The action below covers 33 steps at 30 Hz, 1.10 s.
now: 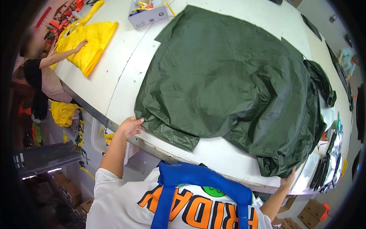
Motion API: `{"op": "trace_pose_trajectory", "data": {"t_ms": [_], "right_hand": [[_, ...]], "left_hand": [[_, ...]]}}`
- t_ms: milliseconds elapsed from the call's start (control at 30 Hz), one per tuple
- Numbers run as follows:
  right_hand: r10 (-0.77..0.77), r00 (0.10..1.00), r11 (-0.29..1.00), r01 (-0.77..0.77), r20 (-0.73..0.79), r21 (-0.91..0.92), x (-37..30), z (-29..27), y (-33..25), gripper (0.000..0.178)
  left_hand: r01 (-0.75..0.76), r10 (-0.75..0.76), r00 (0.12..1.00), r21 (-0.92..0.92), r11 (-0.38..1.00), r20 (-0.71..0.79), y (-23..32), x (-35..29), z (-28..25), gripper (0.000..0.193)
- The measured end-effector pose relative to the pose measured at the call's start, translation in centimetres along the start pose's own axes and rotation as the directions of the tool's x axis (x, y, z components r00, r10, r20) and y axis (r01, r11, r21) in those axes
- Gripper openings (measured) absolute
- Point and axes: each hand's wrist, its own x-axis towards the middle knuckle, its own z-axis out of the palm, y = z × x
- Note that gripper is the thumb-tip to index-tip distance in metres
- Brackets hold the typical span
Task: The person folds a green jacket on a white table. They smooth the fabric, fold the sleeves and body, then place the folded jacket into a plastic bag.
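Note:
A large dark green raincoat [221, 76] of thin, shiny fabric lies spread over the white table [126, 82] in front of me. Its left part is fairly smooth, while deep folds run through the right part. One sleeve [322, 82] lies bunched at the far right. My left hand [130, 127] is closed at the coat's lower left corner, thumb against the fabric edge. At the lower right, by the table's front edge, my right hand [289, 178] grips a bunched end of the coat; some of its fingers are hidden.
A box [148, 18] of small items stands at the back. At left, a person [47, 72] handles yellow fabric [91, 44]. Dark packets in clear plastic [329, 162] lie at right. Another person [347, 61] is at the far right. A blue strap [206, 177] crosses my chest.

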Motion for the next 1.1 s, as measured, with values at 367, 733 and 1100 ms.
{"op": "trace_pose_trajectory", "data": {"t_ms": [367, 733, 1100], "right_hand": [[-0.306, 0.951, 0.726, 0.264, 0.046, -0.635, -1.4, 7.7, -32.9, 0.056], [-0.313, 0.939, 0.117, -0.113, -0.145, -0.987, -0.2, -11.7, -19.8, 0.057], [-0.094, 0.974, 0.94, 0.018, -0.207, -0.341, -9.9, -11.1, -10.3, 0.05]], "left_hand": [[-0.846, 0.857, 0.51, -0.138, 0.515, 0.069, 29.3, -10.9, -11.7, 0.029], [0.0, 0.158, 0.819, 0.277, 0.961, -0.551, 8.2, -4.2, -20.5, 0.017], [-0.333, 0.467, 0.823, 0.94, -0.067, 0.325, 0.2, 0.8, 7.2, 0.062]]}}
